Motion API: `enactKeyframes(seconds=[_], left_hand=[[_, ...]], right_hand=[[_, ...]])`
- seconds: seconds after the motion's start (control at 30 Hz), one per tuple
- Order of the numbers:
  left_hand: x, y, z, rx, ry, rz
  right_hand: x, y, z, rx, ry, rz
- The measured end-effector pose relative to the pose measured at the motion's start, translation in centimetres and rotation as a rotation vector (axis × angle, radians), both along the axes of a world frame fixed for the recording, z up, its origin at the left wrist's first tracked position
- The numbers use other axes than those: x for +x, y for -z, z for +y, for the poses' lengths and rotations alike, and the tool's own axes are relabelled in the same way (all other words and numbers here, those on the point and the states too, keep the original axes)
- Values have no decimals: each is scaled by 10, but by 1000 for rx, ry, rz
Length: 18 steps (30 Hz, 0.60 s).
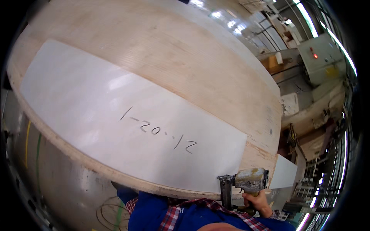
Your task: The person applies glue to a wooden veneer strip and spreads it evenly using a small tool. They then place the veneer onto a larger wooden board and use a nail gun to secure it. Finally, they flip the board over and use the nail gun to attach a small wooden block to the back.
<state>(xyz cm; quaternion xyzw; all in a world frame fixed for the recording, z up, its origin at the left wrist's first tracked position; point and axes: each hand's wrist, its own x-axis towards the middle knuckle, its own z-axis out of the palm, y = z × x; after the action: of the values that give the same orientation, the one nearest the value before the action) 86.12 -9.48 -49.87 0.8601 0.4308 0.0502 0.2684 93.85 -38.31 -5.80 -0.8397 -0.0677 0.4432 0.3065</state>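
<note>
My right hand point(259, 201) is wrapped round the handle of a worn pneumatic nail gun point(250, 181), at the lower right. The gun's nose rests at or just over the near right corner of a long white panel point(115, 115); whether it touches I cannot tell. Handwritten marks in dark pencil or pen run across the panel. It lies flat along the near edge of a large pale wooden board point(165, 50). My left hand is out of the picture.
A smaller white sheet point(284, 172) sits past the board's right end. Further right stand a grey-green control cabinet point(322, 57) with a red light, and brown wooden pieces point(275, 63). A thin hose or cable point(104, 213) is coiled on the floor at the lower left.
</note>
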Motion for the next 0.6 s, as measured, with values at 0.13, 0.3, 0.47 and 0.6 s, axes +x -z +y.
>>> enactKeyframes(seconds=[0.13,0.3,0.47,0.6], left_hand=[[-14,-22,-15,11,-1,-126],[-125,-77,-93,-4,-54,-313],[-317,-183,-116,103,-476,-34],[-417,-370,-57,694,-673,137]], right_hand=[[-12,-1,-6,65,-3,-71],[-1,-7,1,54,-235,-41],[-3,6,24,80,-532,-122],[-30,-49,71,183,-784,-257]])
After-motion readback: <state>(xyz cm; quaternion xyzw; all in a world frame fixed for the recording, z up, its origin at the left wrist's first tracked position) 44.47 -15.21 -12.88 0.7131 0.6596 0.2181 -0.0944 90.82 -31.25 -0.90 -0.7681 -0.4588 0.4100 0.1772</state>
